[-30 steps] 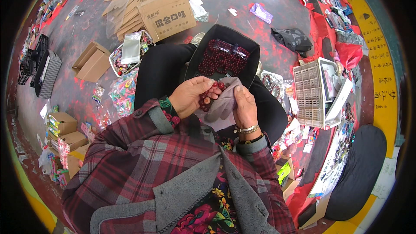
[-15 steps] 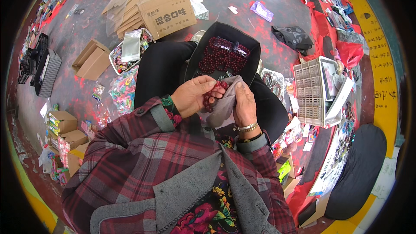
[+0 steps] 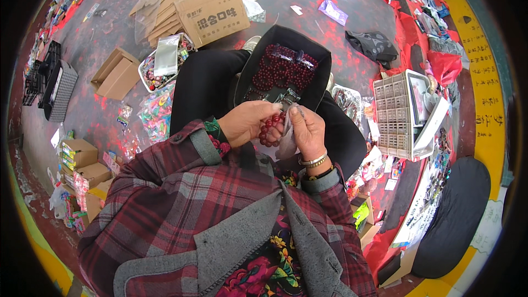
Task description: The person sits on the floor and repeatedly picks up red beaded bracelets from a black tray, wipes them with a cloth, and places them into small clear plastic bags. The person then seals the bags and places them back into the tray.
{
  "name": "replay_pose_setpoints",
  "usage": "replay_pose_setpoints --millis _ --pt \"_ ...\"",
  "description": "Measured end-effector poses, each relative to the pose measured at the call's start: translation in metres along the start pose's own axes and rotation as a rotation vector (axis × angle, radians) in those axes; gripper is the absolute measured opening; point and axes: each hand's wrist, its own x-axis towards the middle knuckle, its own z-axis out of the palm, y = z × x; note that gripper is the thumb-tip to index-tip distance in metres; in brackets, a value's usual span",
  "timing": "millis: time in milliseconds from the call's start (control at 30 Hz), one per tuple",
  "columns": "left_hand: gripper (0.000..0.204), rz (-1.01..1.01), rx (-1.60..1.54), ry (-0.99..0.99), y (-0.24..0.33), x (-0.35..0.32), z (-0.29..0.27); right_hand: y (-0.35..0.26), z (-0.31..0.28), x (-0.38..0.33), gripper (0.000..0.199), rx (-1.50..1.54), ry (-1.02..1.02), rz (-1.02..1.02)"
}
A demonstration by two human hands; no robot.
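A string of dark red round beads [image 3: 270,128] sits between the two hands, just above the person's lap. The left hand [image 3: 250,122] is curled closed around the beads, fingers wrapped over them so only a few glossy ones show below the knuckles. The right hand [image 3: 308,132] pinches the edge of a small clear plastic bag [image 3: 287,135], thumb and fingers closed on the film; the beads touch the bag's mouth. Just beyond the hands, on the knees, a black tray [image 3: 286,66] holds a heap of the same red beads under clear wrap. On the grey floor to the left lie a brown cardboard box [image 3: 212,11], flattened cartons and a bowl of coloured packets [image 3: 162,66]. To the right stands a white plastic compartment box [image 3: 399,115].
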Motion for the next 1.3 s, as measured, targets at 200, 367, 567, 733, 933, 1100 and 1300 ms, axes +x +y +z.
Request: replay_pose_setpoints --millis 200,367,567,733,933,1100,1300 --pt "0.018 0.06 0.029 0.185 -0.003 0.002 -0.003 -0.002 0.006 0.002 0.034 0.346 0.007 0.268" --pt "0.018 0.223 -0.158 0.171 -0.002 0.002 -0.001 -0.002 0.006 -0.001 0.029 0.425 -0.023 0.235" --pt "0.017 0.047 -0.097 0.095 0.005 -0.002 0.008 0.004 0.002 -0.002 0.017 0.114 -0.03 0.014" --pt "0.018 0.02 0.039 0.111 -0.005 0.003 -0.005 0.001 0.004 -0.002 0.024 0.197 -0.057 0.173" --pt "0.02 0.183 -0.081 0.189 -0.001 0.003 0.003 0.003 0.007 -0.001 0.016 0.433 -0.006 0.272" --pt "0.024 0.104 -0.008 0.111 0.0 0.001 0.003 0.008 0.004 -0.002 0.013 0.332 -0.028 0.164" --pt "0.026 -0.023 0.173 0.136 -0.006 0.003 -0.004 -0.001 -0.002 0.0 0.016 0.009 -0.117 0.062"
